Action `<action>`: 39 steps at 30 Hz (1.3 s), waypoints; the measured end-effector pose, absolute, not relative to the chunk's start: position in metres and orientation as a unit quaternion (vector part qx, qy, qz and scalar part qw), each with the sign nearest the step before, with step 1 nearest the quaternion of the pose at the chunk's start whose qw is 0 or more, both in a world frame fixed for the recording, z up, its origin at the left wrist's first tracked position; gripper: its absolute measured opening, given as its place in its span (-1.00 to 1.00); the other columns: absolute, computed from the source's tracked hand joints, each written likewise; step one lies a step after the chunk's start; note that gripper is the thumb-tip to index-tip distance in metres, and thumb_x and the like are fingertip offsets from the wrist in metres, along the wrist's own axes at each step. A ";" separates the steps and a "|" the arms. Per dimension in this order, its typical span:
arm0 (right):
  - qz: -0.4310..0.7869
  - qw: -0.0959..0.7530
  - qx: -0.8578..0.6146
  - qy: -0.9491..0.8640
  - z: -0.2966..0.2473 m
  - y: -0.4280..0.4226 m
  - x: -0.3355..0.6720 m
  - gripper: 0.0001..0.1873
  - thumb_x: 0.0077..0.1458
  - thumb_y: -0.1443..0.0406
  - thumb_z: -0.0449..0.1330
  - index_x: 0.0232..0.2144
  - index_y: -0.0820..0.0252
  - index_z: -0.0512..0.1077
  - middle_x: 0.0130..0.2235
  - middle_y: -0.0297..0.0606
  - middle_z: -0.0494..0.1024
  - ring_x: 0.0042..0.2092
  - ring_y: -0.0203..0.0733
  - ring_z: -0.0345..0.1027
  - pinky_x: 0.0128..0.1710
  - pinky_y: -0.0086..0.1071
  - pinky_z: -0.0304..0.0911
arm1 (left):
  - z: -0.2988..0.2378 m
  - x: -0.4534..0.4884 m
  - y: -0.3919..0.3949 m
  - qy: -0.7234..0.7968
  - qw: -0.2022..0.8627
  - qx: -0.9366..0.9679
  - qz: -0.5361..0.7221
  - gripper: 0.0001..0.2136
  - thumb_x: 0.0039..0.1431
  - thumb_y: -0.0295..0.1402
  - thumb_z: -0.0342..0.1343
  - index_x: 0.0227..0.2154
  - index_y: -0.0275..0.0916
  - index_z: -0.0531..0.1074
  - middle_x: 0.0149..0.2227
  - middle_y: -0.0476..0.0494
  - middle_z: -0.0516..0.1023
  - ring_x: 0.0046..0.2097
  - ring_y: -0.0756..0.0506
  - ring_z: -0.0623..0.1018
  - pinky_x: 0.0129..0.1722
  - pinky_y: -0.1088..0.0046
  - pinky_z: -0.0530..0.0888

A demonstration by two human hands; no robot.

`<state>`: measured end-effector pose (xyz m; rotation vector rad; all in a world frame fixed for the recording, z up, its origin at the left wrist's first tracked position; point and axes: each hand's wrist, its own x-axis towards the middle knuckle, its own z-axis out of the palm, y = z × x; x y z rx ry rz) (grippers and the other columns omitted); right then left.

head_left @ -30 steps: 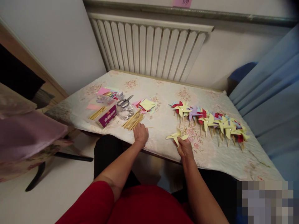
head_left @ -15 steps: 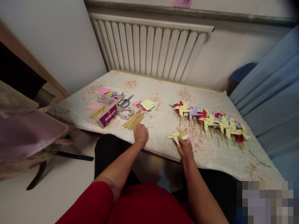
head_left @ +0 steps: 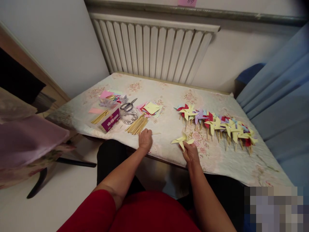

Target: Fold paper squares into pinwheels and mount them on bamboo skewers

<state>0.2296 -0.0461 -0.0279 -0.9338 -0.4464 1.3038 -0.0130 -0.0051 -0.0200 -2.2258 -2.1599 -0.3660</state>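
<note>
L hand (head_left: 145, 140) gripping thin stick (head_left: 156, 133), R hand (head_left: 191, 153) pinching yel. pinwheel (head_left: 180, 141), stick pile (head_left: 137, 125) lying beyond L hand

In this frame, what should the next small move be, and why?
Probably bring the thin, pale, straight stick beside the left hand toward the pale-yellow paper pinwheel in the right hand. No stick shows on that pinwheel, whereas the multicoloured paper pinwheels farther right have sticks.
</note>
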 end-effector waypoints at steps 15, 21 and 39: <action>0.581 0.668 -0.422 -0.195 -0.027 -0.045 0.229 -0.59 -0.29 0.40 0.38 -0.28 0.16 0.45 -0.41 -0.43 0.57 -0.38 -0.29 0.48 -0.40 -0.48 0.45 | -0.019 -0.013 -0.005 -0.694 -0.002 -0.709 -0.121 -0.78 0.27 -0.44 -0.17 -0.23 -0.19 0.40 -0.17 -0.23 0.43 -0.10 -0.18 0.40 -0.12 0.26 0.24; 0.584 0.665 -0.423 -0.192 -0.027 -0.045 0.229 -0.62 -0.29 0.38 0.39 -0.30 0.17 0.45 -0.42 -0.42 0.57 -0.40 -0.31 0.47 -0.40 -0.49 0.45 | -0.018 -0.014 -0.005 -0.694 -0.007 -0.710 -0.122 -0.77 0.29 -0.42 -0.18 -0.24 -0.20 0.40 -0.17 -0.23 0.42 -0.10 -0.17 0.40 -0.10 0.27 0.24; 0.578 0.671 -0.418 -0.204 -0.027 -0.044 0.228 -0.62 -0.30 0.39 0.40 -0.32 0.17 0.46 -0.43 -0.43 0.57 -0.40 -0.31 0.47 -0.41 -0.49 0.44 | -0.023 -0.015 -0.004 -0.684 -0.001 -0.714 -0.149 -0.79 0.27 -0.44 -0.14 -0.26 -0.24 0.42 -0.21 -0.24 0.43 -0.13 -0.17 0.40 -0.13 0.27 0.24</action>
